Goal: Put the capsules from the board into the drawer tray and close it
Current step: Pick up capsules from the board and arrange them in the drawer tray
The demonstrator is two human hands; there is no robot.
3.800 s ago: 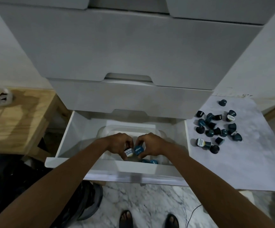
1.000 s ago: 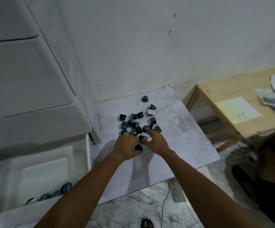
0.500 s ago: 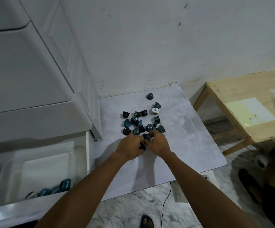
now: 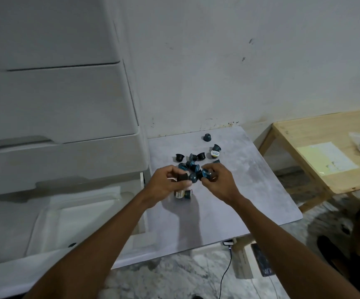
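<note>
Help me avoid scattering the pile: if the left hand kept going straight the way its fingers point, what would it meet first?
Probably the teal capsule just beyond the left hand, which already grips a dark capsule; depth is unclear.

Both forearms are bare from the bottom edge of the view up to the wrists, with no sleeve, watch, band or ring showing. The left hand (image 4: 167,184) and the right hand (image 4: 219,184) are ungloved. Knuckles and finger joints stand out plainly; the nails are too blurred to describe.
</note>
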